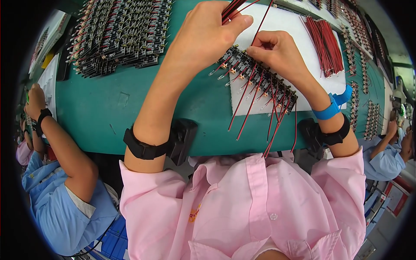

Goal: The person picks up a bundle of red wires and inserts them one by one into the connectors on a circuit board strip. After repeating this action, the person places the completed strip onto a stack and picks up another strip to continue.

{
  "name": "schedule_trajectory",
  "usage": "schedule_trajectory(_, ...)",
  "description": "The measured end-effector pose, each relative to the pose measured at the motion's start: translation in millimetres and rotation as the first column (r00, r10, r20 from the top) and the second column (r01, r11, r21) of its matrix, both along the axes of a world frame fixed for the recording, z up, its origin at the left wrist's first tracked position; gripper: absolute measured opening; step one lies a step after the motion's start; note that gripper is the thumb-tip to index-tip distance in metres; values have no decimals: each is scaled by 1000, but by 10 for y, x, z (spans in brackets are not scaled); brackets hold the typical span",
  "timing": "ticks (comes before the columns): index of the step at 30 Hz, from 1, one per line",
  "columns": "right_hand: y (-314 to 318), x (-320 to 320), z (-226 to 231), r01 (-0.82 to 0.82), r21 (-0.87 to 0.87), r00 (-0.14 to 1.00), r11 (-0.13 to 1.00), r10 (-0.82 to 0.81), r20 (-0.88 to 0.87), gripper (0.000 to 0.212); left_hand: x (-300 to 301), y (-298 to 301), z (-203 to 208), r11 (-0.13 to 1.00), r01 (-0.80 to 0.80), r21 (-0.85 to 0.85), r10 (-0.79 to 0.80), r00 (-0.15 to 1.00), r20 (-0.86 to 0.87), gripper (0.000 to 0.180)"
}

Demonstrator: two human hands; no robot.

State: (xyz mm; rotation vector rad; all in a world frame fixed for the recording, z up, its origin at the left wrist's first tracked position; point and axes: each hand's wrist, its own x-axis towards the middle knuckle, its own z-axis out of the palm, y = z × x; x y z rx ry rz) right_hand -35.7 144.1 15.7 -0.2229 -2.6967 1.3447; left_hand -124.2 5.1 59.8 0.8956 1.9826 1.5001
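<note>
— What stands at the far left?
— Another person in a blue shirt (pixel 65 216), with one hand (pixel 35 102) raised. After this, on the green table (pixel 104 108), there is a dense stack of circuit boards (pixel 123 32).

— And the left hand (pixel 203 37) of the person in pink?
— It is closed around a bundle of dark red wires (pixel 230 10), to the right of the stack.

— Where are the boards near the hands?
— In the middle. A slanting row of boards (pixel 260 78) lies mostly on a white sheet (pixel 331 93), its left end going past the sheet's edge. Several thin wires reach from it toward the person.

— How does the right hand (pixel 279 52) hold?
— Narrowly: thumb and finger pinch a single wire (pixel 262 25) at the row's upper side. If its end touches a board, I cannot tell.

— And further right?
— A pile of red wires (pixel 323 47) rests on the same sheet; beyond it are rows of small parts (pixel 372 119).
</note>
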Motion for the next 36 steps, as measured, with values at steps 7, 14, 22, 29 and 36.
schedule_trajectory(7, -25, 2, 56, 50, -11, 997, 999, -49, 60, 14, 8, 2, 10, 1000, -10, -2, 10, 1000, -3, 22)
schedule_trajectory(14, -2, 43, -9, -18, 130, 998, 991, 26, -59, 17, -9, -7, 10, 1000, 0, -7, 0, 1000, -32, 23)
schedule_trajectory(22, -27, 64, 35, -60, 239, 989, 969, 90, -117, 11, 22, -10, 42, 998, -59, 10, 60, 995, -76, 24)
schedule_trajectory(29, -85, 113, 87, -117, 512, 963, 851, 223, -152, 5, -24, -43, -10, 939, -267, 216, 216, 948, 233, 23)
schedule_trajectory(36, -209, 134, 187, -157, 802, 941, 576, 335, -56, 2, -89, -5, -103, 868, -287, 405, -33, 781, 624, 21)
